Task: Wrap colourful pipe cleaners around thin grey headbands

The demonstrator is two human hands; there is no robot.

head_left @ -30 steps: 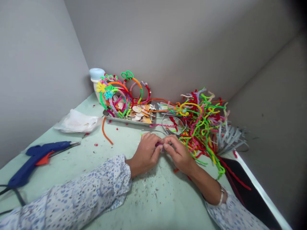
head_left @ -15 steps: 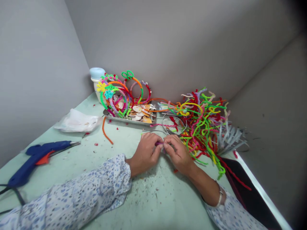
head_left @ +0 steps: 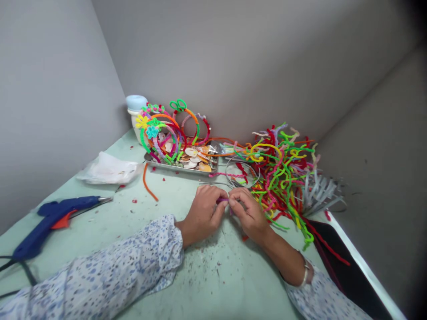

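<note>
My left hand [head_left: 207,211] and my right hand [head_left: 247,211] meet fingertip to fingertip just above the middle of the table. Between them they pinch a short purple pipe cleaner [head_left: 223,200], mostly covered by the fingers. A bit of purple hangs below the right fingertips. Behind the hands lie a grey wire ring [head_left: 230,171] and a twisted pink pipe cleaner [head_left: 222,175]. A tangled heap of coloured pipe cleaners [head_left: 283,173] spreads close to my right hand.
A metal tray [head_left: 182,168] at the back holds shells and several decorated headbands [head_left: 187,111]. A blue glue gun [head_left: 50,224] lies at left, near a plastic bag [head_left: 110,169] and an orange pipe cleaner [head_left: 148,184]. Grey strips [head_left: 322,193] and a dark panel [head_left: 336,253] are at right.
Both hands stay nearly in place, still pinching the purple pipe cleaner. Slightly more of it shows between and below the fingertips.
</note>
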